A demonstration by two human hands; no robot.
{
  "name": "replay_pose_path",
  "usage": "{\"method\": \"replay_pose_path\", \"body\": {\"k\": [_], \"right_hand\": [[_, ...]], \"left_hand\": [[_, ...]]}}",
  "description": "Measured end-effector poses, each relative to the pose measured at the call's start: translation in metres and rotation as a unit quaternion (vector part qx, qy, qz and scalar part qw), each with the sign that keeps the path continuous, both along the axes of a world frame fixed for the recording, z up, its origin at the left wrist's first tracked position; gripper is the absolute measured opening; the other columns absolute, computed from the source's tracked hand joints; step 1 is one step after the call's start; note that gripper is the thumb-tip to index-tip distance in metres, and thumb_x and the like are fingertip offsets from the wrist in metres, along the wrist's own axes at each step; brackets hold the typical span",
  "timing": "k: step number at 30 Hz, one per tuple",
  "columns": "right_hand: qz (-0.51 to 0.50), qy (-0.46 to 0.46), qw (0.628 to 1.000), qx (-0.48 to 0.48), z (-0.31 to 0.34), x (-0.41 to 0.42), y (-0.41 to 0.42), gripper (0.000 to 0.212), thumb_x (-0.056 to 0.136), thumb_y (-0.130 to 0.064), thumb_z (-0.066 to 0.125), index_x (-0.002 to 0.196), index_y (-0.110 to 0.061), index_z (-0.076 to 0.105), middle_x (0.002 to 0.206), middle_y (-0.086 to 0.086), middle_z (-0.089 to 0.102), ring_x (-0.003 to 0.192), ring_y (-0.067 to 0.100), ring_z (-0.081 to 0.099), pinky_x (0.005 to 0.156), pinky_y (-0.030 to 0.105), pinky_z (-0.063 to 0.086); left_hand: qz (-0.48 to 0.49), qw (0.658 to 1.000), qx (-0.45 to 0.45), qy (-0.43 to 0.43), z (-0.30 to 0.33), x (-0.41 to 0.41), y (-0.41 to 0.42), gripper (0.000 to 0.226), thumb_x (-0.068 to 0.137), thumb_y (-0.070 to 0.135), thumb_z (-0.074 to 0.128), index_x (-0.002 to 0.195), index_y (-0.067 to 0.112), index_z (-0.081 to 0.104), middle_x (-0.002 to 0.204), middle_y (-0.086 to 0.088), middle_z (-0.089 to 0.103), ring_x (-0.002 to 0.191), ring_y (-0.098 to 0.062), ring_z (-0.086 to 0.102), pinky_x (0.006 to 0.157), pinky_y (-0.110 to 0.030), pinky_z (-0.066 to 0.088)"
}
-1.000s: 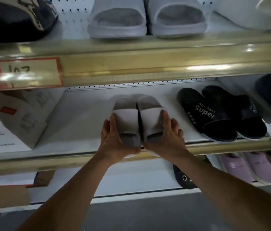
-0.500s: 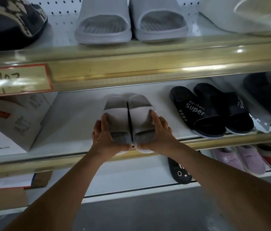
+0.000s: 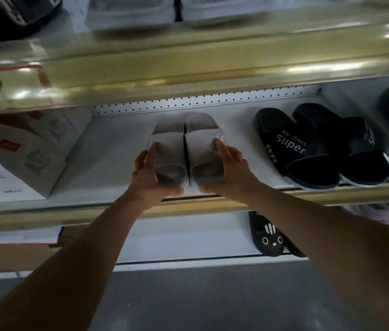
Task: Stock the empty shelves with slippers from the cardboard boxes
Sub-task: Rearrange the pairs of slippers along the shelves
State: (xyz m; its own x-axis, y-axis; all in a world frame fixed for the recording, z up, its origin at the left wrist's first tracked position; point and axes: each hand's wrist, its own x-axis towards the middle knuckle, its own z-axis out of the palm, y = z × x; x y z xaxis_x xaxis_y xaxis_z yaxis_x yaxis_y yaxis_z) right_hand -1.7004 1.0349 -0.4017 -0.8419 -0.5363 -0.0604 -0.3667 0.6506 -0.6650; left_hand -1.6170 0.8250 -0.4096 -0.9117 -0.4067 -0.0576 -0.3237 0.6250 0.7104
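A pair of light grey slippers (image 3: 184, 144) lies side by side on the white middle shelf (image 3: 112, 151), toes toward me at the shelf's front edge. My left hand (image 3: 148, 173) grips the left slipper's outer side, fingers up along the strap and thumb under the toe. The right slipper's outer side is held the same way by my right hand (image 3: 229, 173). Both slippers rest on the shelf between my hands.
Black "Super" slippers (image 3: 313, 149) sit right of the grey pair. A white carton (image 3: 21, 154) stands at the shelf's left. Grey slippers (image 3: 155, 10) fill the shelf above behind a gold rail (image 3: 212, 65). A black cat-face slipper (image 3: 267, 235) lies on the lower shelf.
My hands and the grey pair have stayed in nearly the same spot on the shelf; the camera has tilted down and moved closer, and my thumbs now sit under the toes.
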Motion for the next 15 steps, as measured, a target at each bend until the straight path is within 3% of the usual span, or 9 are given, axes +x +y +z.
{"method": "replay_pose_path", "body": {"k": [5, 9, 11, 13, 15], "right_hand": [[0.012, 0.021, 1.0, -0.004, -0.007, -0.003, -0.004, 0.116, 0.066, -0.045, 0.08, 0.149, -0.034, 0.0, 0.145, 0.005, 0.016, 0.127, 0.032, 0.026, 0.105, 0.046, 0.034], [0.005, 0.013, 1.0, -0.018, 0.0, 0.008, 0.005, 0.118, 0.07, -0.05, 0.077, 0.152, -0.025, -0.003, 0.155, 0.01, 0.005, 0.141, 0.034, 0.01, 0.112, 0.043, 0.024], [0.006, 0.011, 0.998, -0.065, 0.005, 0.017, 0.024, 0.108, 0.075, -0.054, 0.069, 0.153, -0.025, 0.0, 0.158, 0.008, 0.002, 0.145, 0.028, 0.002, 0.113, 0.043, 0.021], [0.002, 0.035, 0.995, -0.097, 0.007, 0.025, 0.053, 0.088, 0.082, -0.039, 0.066, 0.151, -0.025, 0.014, 0.157, 0.004, 0.014, 0.143, 0.023, 0.01, 0.112, 0.036, 0.024], [-0.023, 0.082, 0.991, -0.101, 0.006, 0.028, 0.088, 0.07, 0.084, -0.022, 0.065, 0.146, -0.024, 0.032, 0.147, -0.001, 0.033, 0.134, 0.018, 0.026, 0.111, 0.033, 0.032]], "left_hand": [[-0.001, 1.0, -0.002, -0.019, 0.002, -0.001, 0.002, 0.123, 0.057, 0.019, 0.092, 0.151, 0.039, 0.015, 0.151, 0.002, 0.014, 0.138, -0.028, 0.031, 0.113, -0.037, 0.032], [0.069, 0.996, -0.043, 0.032, 0.004, 0.0, 0.017, 0.128, 0.036, 0.06, 0.078, 0.149, 0.033, 0.025, 0.148, 0.002, 0.028, 0.137, -0.027, 0.033, 0.112, -0.039, 0.036], [0.114, 0.987, -0.027, 0.112, 0.005, 0.001, 0.038, 0.122, 0.039, 0.057, 0.085, 0.146, 0.029, 0.032, 0.144, 0.005, 0.032, 0.135, -0.026, 0.036, 0.11, -0.041, 0.04], [0.122, 0.98, -0.019, 0.154, 0.01, 0.001, 0.072, 0.109, 0.053, 0.038, 0.093, 0.145, 0.027, 0.035, 0.146, 0.0, 0.033, 0.134, -0.024, 0.037, 0.109, -0.041, 0.04], [0.097, 0.982, -0.007, 0.163, 0.015, -0.003, 0.111, 0.099, 0.061, 0.035, 0.09, 0.144, 0.025, 0.037, 0.146, -0.003, 0.037, 0.133, -0.022, 0.04, 0.107, -0.037, 0.041]]}}
